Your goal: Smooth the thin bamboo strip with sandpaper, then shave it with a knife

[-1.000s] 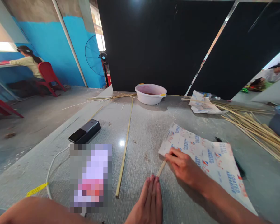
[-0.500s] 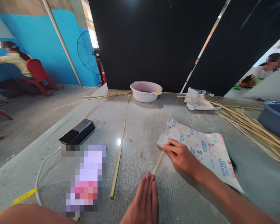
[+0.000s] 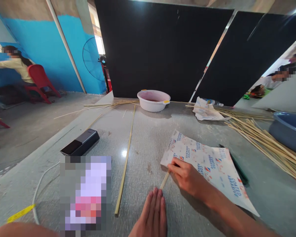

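My left hand (image 3: 151, 210) lies flat on the grey surface, fingers stretched out and side by side. From under its fingertips comes a narrow bamboo strip (image 3: 165, 180), pressed against the surface. My right hand (image 3: 186, 174) pinches the left edge of a sandpaper sheet (image 3: 218, 158) over the strip's far end. The sheet's pale printed backing, marked "coated abrasive", faces up. The strip's far end is hidden by the pinching fingers and paper. To the left of my hands a longer bamboo strip (image 3: 125, 164) lies by itself.
A white basin (image 3: 153, 105) stands at the back; a blue-grey basin (image 3: 286, 130) and many bamboo strips (image 3: 263, 138) are at right. Farther left lie a dark power bank (image 3: 81, 141), a blurred-out phone (image 3: 88, 194) and a white cable. A dark green object shows behind the sheet.
My right hand has slid along the strip toward my left hand, dragging the sandpaper nearer to me. Less of the strip shows between the hands. The left hand stays in place; the view tilts slightly up.
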The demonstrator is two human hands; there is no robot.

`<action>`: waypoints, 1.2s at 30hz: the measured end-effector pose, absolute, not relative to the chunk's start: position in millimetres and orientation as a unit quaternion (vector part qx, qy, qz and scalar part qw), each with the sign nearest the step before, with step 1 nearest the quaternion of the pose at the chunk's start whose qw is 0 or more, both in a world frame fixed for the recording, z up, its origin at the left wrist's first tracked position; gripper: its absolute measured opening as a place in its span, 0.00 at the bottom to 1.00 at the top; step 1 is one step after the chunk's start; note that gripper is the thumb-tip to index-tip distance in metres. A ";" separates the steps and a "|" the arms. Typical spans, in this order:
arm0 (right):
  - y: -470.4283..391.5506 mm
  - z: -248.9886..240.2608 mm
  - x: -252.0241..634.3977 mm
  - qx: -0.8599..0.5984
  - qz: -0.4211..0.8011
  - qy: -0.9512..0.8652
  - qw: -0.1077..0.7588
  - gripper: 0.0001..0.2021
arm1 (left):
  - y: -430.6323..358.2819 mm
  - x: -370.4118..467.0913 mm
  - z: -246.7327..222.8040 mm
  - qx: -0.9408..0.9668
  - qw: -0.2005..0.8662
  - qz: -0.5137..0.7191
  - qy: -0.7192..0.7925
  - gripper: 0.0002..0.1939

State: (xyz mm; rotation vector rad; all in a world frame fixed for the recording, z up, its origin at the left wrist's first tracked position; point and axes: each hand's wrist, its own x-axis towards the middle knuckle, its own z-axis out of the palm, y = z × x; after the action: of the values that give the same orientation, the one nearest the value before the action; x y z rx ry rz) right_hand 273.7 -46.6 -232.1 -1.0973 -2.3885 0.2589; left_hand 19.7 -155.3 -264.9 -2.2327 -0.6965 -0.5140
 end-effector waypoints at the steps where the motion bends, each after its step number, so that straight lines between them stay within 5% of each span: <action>1: -45.2 -232.1 275.1 -0.403 0.094 -0.875 0.250 0.14 | -155.0 19.5 -264.5 -0.870 0.363 -0.199 -0.269 0.19; 16: -35.8 -223.8 300.7 -0.473 -0.002 -0.835 0.280 0.16 | -155.8 18.0 -271.0 -0.869 0.383 -0.180 -0.257 0.19; 29: -60.3 -229.7 264.9 -0.400 0.073 -0.889 0.211 0.16 | -155.6 19.8 -266.6 -0.868 0.383 -0.187 -0.255 0.19; 36: -54.5 -229.8 270.6 -0.415 0.064 -0.873 0.247 0.16 | -156.1 19.0 -274.5 -0.867 0.390 -0.176 -0.256 0.19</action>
State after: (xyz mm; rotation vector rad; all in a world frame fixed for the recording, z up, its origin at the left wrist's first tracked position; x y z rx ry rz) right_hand 270.6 -54.5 -229.8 -1.1324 -2.3807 0.1746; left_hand 19.0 -156.1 -274.5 -2.2038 -0.6511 -0.4485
